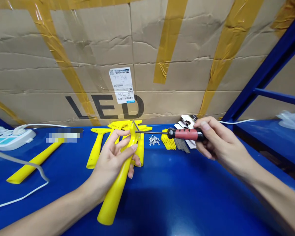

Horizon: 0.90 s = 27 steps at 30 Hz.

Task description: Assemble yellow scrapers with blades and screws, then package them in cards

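My left hand (120, 152) is wrapped round a yellow scraper (113, 200), its wide handle end tilted down towards me and its head raised. A thin edge, seemingly a blade, shows at the head. My right hand (218, 141) grips the red and black handle of a screwdriver (185, 133), held level. Its tip meets the scraper's head; any screw there is too small to make out. Behind my left hand lie several more yellow scraper handles (95, 149). Loose small screws (154, 141), yellow plates (168, 142) and grey blades (182, 145) lie beyond the screwdriver.
A finished-looking scraper (36, 160) rests at the left, partly blurred out. Nearby are a white power strip (12, 139) and a loose cable (22, 196). A large cardboard box (100, 49) backs the blue table (177, 203). White-and-black packaging (188, 123) and a blue frame post (265, 68) stand right.
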### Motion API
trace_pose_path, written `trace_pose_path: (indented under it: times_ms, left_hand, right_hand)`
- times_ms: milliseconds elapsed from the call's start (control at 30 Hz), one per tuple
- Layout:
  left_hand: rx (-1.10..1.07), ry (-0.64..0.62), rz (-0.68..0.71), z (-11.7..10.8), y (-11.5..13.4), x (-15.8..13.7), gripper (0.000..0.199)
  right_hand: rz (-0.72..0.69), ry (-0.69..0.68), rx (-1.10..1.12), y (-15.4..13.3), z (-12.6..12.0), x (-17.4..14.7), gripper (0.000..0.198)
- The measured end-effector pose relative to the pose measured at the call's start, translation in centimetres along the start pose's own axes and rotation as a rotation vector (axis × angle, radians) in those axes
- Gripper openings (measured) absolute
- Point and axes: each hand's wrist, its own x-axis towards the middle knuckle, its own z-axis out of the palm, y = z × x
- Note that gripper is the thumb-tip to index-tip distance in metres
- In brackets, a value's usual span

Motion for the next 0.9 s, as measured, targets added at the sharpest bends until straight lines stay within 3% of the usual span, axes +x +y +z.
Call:
trace_pose_path:
  times_ms: [200, 333, 500, 667, 833, 900]
  left_hand:
    - [0.008, 0.038, -0.005, 0.23, 0.19, 0.06, 0.052]
    - [0.011, 0.035, -0.028, 0.45, 0.17, 0.04, 0.052]
    - [0.012, 0.042, -0.012, 0.51, 0.12, 0.08, 0.053]
    - [0.015, 0.019, -0.015, 0.49, 0.06, -0.13, 0.053]
    - [0.042, 0.022, 0.016, 0.25, 0.12, -0.1, 0.049]
    - [0.038, 0.019, 0.013, 0.19, -0.01, -0.02, 0.05]
  right_hand:
    - [-0.013, -0.098, 0.119, -0.22, -0.01, -0.07, 0.036]
    - [-0.015, 0.004, -0.028, -0.03, -0.07, -0.03, 0.032]
    - [-0.007, -0.109, 0.105, -0.08, -0.1, 0.02, 0.034]
    - [0.008, 0.035, -0.033, 0.09, -0.09, 0.11, 0.036]
    - [-0.022, -0.102, 0.108, 0.02, -0.12, 0.06, 0.034]
    - [-0.027, -0.043, 0.045, 0.1, -0.04, 0.04, 0.029]
